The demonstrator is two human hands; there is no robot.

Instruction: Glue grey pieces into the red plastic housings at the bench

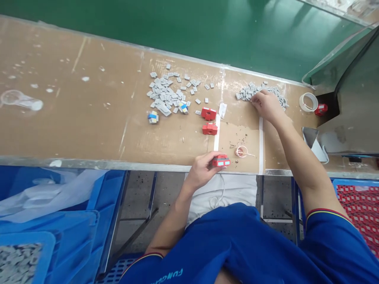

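Note:
At the table's front edge, my left hand [203, 169] is closed around a red plastic toy part [221, 161] with dark trim and two pale blue panels. My right hand [267, 105] reaches to the near side of a pile of small grey pieces [247, 91]; its fingertips are pinched together, and what lies between them is too small to make out. Two more red plastic parts, one behind [209, 113] and one in front [210, 128], lie between the hands. Just right of the held part stands a small clear cup [241, 151] with a thin stick in it.
Loose grey tiles [166, 92] spread left of the red parts, with two blue-taped bundles [153, 117] beside them. A tape roll [308, 102] lies far right near a metal box [352, 94]. Blue crates [68, 232] stand below left; a crate of red parts [359, 209] is below right.

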